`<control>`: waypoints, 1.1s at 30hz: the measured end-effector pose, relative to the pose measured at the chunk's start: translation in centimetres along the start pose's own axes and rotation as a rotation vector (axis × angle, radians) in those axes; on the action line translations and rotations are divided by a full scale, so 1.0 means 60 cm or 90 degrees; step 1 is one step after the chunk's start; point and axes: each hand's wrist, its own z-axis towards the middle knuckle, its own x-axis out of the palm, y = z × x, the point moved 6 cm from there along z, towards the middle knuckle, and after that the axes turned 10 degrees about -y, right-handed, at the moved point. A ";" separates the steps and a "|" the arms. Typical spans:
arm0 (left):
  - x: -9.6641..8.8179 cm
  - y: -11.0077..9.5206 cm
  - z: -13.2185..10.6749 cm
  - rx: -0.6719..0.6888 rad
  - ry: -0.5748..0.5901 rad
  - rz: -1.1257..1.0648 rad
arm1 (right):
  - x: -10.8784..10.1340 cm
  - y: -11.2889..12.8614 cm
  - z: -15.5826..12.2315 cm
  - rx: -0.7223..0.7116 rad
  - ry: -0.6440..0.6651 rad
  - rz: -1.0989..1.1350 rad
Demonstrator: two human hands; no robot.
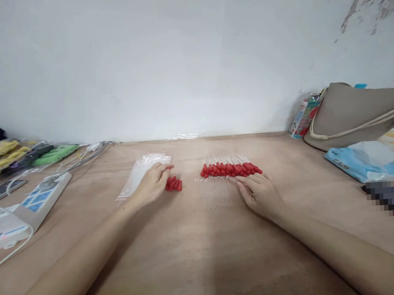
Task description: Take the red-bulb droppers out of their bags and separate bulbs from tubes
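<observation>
Left hand at loose red caps on worktop; right hand at clear sticks, beside red-tipped row. Grip of both: cannot tell. Step, judged: picking up 1 cap, 1 stick. Next move calls for fine pinch.

No text can be read. Pale lettering on the blue packet at the right is too blurred to spell out, and the printed label on the bottle at the far right is too small to tell.
</observation>
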 end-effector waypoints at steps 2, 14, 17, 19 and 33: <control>-0.003 0.033 0.026 -0.045 0.014 0.031 | 0.007 -0.003 -0.003 0.004 0.009 -0.031; 0.017 0.132 0.052 -0.213 0.007 0.067 | 0.025 -0.004 -0.007 0.019 0.058 -0.087; 0.030 0.138 0.049 -0.219 0.026 0.077 | 0.021 0.005 -0.007 0.017 0.066 -0.074; 0.033 0.138 0.050 -0.219 0.034 0.088 | 0.020 0.011 -0.008 0.019 0.075 -0.073; 0.013 0.035 0.053 0.017 -0.112 0.165 | 0.042 0.028 -0.017 0.041 0.171 -0.005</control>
